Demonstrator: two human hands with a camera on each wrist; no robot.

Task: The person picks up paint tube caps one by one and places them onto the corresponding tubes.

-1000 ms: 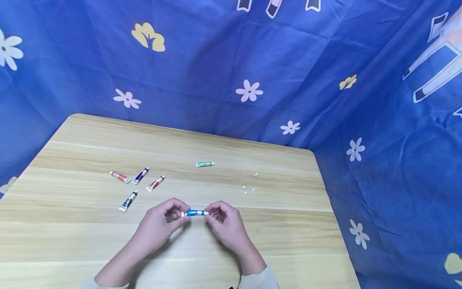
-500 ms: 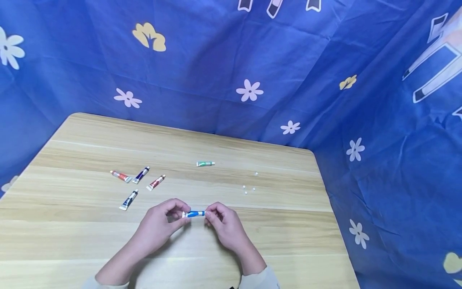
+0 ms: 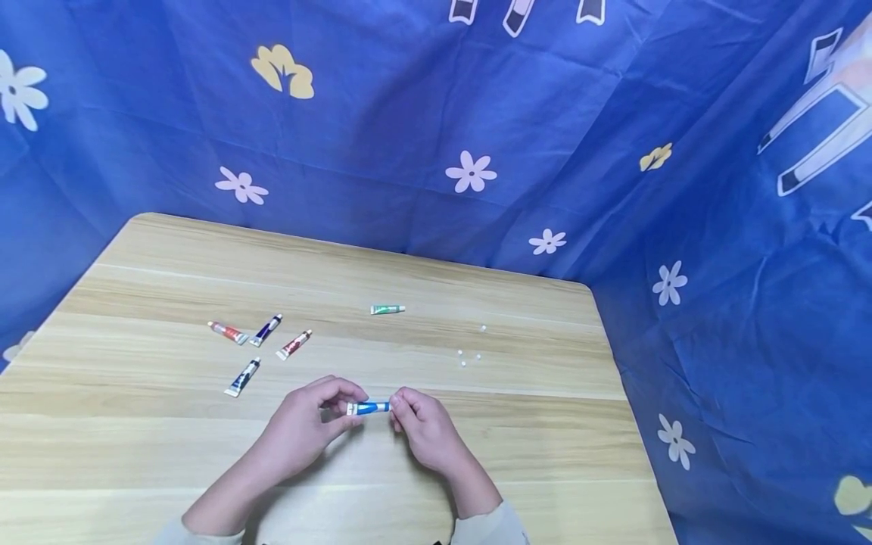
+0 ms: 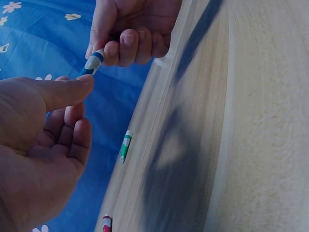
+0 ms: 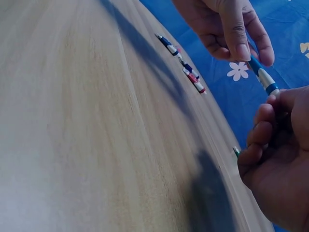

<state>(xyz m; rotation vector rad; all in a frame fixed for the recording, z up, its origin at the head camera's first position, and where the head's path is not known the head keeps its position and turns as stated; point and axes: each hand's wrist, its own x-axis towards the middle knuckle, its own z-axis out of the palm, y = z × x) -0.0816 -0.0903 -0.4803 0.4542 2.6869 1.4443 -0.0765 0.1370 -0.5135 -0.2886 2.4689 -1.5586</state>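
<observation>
From the head view, I see a person's left hand (image 3: pixel 306 424) pinching the flat end of a blue paint tube (image 3: pixel 369 408) between thumb and fingers, while the right hand (image 3: pixel 428 433) pinches its narrow tip. The tube lies nearly level between the two hands, above the pale wooden table (image 3: pixel 538 446). Beyond the left hand are four more tubes: an orange-red tube (image 3: pixel 228 333), a purple tube (image 3: pixel 266 330), a dark red tube (image 3: pixel 295 344) and, nearest the person, a dark blue tube (image 3: pixel 243 378). A green tube (image 3: pixel 387 309) rests farther back, and four small white pieces (image 3: pixel 464 364) are scattered to its right. A blue flowered cloth (image 3: pixel 381 98) hangs behind the table. In the left wrist view, the left thumb lies against the blue tube, which slants up to the right hand's thumb and curled fingers. In the right wrist view, the left thumb and fingers grip the far end, the right hand covers the tip, and the green tube peeks out beside the right hand's curled fingers.
</observation>
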